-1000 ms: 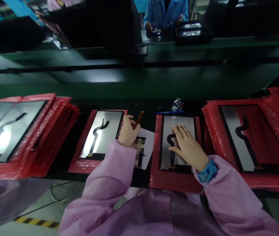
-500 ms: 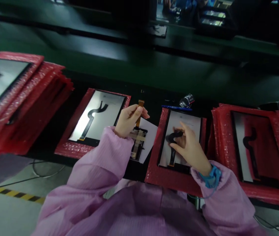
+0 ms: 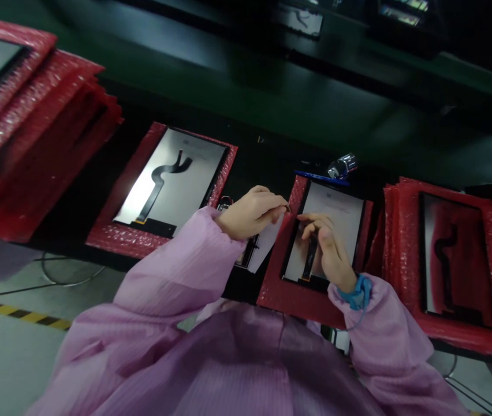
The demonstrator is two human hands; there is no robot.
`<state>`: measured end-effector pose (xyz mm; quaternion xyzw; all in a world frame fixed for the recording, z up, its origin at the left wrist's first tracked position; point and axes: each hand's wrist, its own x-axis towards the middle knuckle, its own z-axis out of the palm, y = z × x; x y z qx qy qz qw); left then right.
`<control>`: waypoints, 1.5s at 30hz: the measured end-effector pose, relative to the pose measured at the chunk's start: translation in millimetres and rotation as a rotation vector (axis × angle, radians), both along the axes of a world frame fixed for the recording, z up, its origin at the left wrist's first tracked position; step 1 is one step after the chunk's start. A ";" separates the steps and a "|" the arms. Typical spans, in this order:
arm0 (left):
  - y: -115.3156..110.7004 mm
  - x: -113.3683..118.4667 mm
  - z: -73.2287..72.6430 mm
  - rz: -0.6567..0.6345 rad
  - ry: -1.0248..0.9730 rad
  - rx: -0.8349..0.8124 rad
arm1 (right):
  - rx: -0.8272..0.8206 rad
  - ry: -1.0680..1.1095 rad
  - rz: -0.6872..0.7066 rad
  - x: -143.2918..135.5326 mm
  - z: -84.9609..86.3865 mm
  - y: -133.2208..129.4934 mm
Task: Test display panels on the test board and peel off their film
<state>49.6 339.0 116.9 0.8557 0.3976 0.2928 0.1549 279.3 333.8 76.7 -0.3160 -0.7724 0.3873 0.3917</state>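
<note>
My left hand (image 3: 254,211) is closed in a pinch, with the small end of an orange ribbon cable (image 3: 288,208) showing at its fingertips; the rest of that cable is hidden. Below the wrist, a small circuit-backed panel (image 3: 250,253) lies partly covered on a white sheet (image 3: 266,245). My right hand (image 3: 330,245) curls its fingers around the upper part of a black flex cable (image 3: 310,260). That cable comes off a display panel (image 3: 341,211) lying on a red bubble-wrap sleeve (image 3: 278,283). Both hands' fingertips are close together but apart.
To the left lies another display panel (image 3: 202,185) on red bubble wrap. Stacks of red sleeves (image 3: 55,138) stand at far left and right, the right one topped by a panel (image 3: 458,260). Behind are a blue pen (image 3: 321,177) and a shiny clear object (image 3: 342,166).
My left hand has moved right, bringing the orange cable end toward the right-hand display panel. My right hand has turned and curled its fingers around the black cable. The view has tilted down.
</note>
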 end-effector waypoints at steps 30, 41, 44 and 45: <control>-8.2 16.9 -7.2 -0.031 0.358 -0.051 | 0.229 -0.275 0.051 -10.2 1.3 9.8; -9.8 19.1 -7.5 0.001 0.390 -0.017 | 0.323 -0.329 0.012 -12.3 -0.5 7.0; -9.6 18.5 -9.0 -0.008 0.366 0.002 | 0.277 -0.306 0.033 -11.7 -1.3 7.6; -9.4 18.1 -9.2 -0.008 0.354 0.003 | 0.269 -0.299 0.040 -11.3 -1.4 8.1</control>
